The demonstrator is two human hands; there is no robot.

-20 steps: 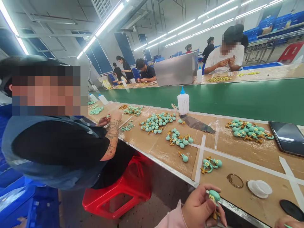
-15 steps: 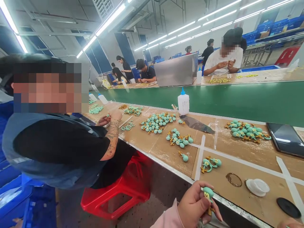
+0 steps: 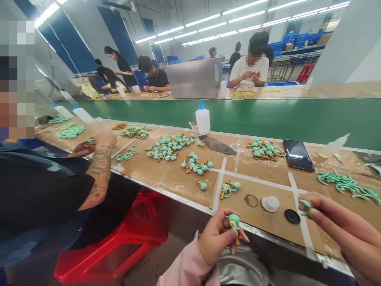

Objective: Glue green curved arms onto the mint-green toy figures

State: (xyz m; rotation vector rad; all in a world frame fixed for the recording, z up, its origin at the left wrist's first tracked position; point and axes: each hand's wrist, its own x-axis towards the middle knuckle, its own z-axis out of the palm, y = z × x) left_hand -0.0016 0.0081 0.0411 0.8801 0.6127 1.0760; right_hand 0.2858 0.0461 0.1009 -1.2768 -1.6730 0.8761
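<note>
My left hand [image 3: 218,235] pinches a small toy figure [image 3: 233,221] with a round mint-green head, yellow eyes and an orange-brown lower part, held just off the bench's front edge. Between the thumb and fingers of my right hand [image 3: 342,226] is a curved mint-green piece [image 3: 304,206], partly covered by the fingers. Beyond the left hand lie figures with curved green parts [image 3: 229,189], a brown ring [image 3: 251,200] and a white cup-like piece [image 3: 270,203]. A black disc [image 3: 292,216] sits near the right hand. Farther right is a heap of curved green strips [image 3: 347,186].
Piles of green-headed figures [image 3: 169,147] cover the middle of the cardboard-topped bench, with a white bottle [image 3: 203,121] behind. A phone [image 3: 298,155] lies at the right. On the left, a co-worker's tattooed arm [image 3: 99,174] reaches over the bench beside a red stool [image 3: 119,246].
The view has swung right. My right hand, barely in frame before, now shows plainly with a curved green piece in its fingers. The left hand still holds the figure.
</note>
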